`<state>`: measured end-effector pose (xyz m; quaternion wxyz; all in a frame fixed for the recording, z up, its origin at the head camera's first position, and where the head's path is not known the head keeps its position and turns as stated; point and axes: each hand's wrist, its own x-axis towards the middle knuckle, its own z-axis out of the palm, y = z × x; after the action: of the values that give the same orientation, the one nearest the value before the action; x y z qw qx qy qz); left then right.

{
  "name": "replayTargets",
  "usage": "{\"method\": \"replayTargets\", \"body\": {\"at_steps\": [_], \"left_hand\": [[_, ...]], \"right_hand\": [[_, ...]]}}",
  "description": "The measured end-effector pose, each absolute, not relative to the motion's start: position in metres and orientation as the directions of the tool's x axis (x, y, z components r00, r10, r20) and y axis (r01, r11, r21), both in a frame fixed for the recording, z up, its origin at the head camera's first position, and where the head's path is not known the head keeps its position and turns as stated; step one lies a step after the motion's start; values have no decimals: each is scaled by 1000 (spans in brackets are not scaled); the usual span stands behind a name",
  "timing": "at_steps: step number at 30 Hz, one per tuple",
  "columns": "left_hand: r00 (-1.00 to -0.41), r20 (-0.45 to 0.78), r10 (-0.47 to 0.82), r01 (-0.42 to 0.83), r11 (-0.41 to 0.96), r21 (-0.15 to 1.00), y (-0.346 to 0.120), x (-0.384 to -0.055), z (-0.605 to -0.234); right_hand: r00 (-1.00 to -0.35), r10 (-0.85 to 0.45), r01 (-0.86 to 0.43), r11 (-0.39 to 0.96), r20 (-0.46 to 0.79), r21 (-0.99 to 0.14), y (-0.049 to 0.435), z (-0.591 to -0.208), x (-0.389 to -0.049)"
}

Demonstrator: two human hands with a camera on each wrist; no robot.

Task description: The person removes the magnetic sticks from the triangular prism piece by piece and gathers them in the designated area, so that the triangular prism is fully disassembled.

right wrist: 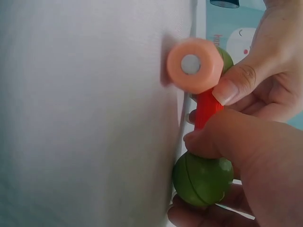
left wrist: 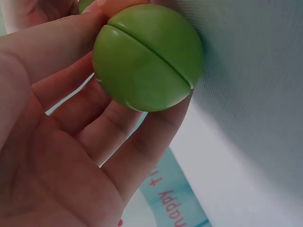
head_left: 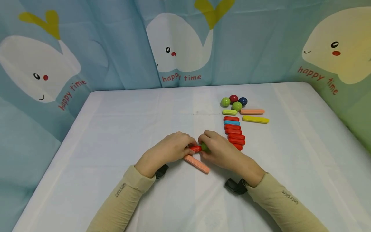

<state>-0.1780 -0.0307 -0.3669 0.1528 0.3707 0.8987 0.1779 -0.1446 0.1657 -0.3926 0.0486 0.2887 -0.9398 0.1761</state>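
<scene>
Over the table my left hand (head_left: pixel 171 146) holds a glossy green ball (left wrist: pixel 149 61), its fingers curled about it in the left wrist view. A salmon-orange ribbed stick (head_left: pixel 197 164) meets that ball and slants toward the near side; its end shows a silvery disc in the right wrist view. A short red stick (right wrist: pixel 208 109) runs between the hands, with my left thumb at one end. At its other end my right hand (head_left: pixel 218 149) grips a second green ball (right wrist: pixel 203 178). In the head view, fingers cover most of both balls.
Behind the right hand lies a column of short red sticks (head_left: pixel 234 131) with one blue stick (head_left: pixel 232 122). Farther back are a lime stick (head_left: pixel 230 112), an orange stick (head_left: pixel 252 111), a yellow stick (head_left: pixel 255 119) and several balls (head_left: pixel 237 106). A whale-print curtain (head_left: pixel 121 48) stands beyond the white table (head_left: pixel 124 112).
</scene>
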Motion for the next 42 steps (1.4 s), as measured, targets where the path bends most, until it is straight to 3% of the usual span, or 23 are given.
{"method": "replayTargets", "body": {"at_steps": [11,16,24,32,42], "left_hand": [[-682,-167,712,617,682,393,-29,-177,-369],[-687,-186,703,618,699,361,-31,-176,-368],[-693,-225,685,569,712,412,-37,-178,-366],[-664,-325,673,522,729,442,-43,-176,-358],[-703,-224,675,581,726,366,-40,-178,-362]], "right_hand": [[-827,-526,-563,765,201,-312,169,-394,-146],[-858,-479,-514,801,188,-307,177,-389,-148],[-877,-462,-478,813,131,-333,180,-385,-149],[-883,-454,-464,811,115,-356,182,-381,-149],[-885,-451,-460,806,117,-372,185,-380,-149]]}}
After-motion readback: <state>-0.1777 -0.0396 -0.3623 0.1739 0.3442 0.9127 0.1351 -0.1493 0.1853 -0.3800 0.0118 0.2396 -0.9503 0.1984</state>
